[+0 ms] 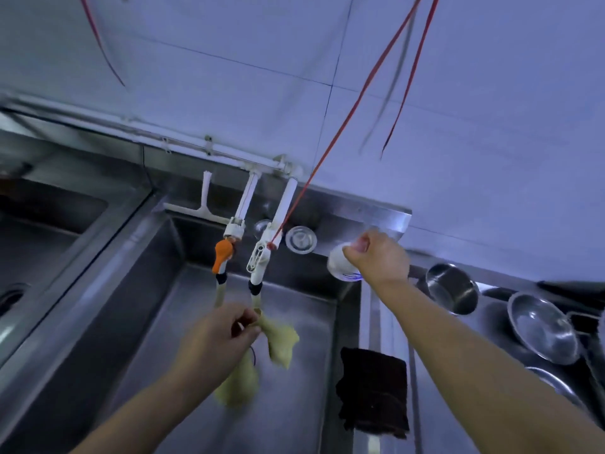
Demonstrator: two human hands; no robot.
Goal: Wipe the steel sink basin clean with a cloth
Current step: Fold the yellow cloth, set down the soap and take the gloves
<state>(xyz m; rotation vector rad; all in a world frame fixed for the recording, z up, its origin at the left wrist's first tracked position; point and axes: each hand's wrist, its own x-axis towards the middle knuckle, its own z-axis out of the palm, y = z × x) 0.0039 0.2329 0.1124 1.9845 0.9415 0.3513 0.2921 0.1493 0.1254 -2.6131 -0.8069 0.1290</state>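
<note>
Left hand [216,335] pinching yellow cloth [278,342], right hand [376,257] gripping cup [340,263]

Probably commercial kitchen: steel sinks [229,322], pans [541,329].

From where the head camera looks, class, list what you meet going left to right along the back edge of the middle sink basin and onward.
White squeegee → orange-handled tap → white tap → round steel strainer → white cup gripped by the right hand → steel pot → steel pan.
</note>
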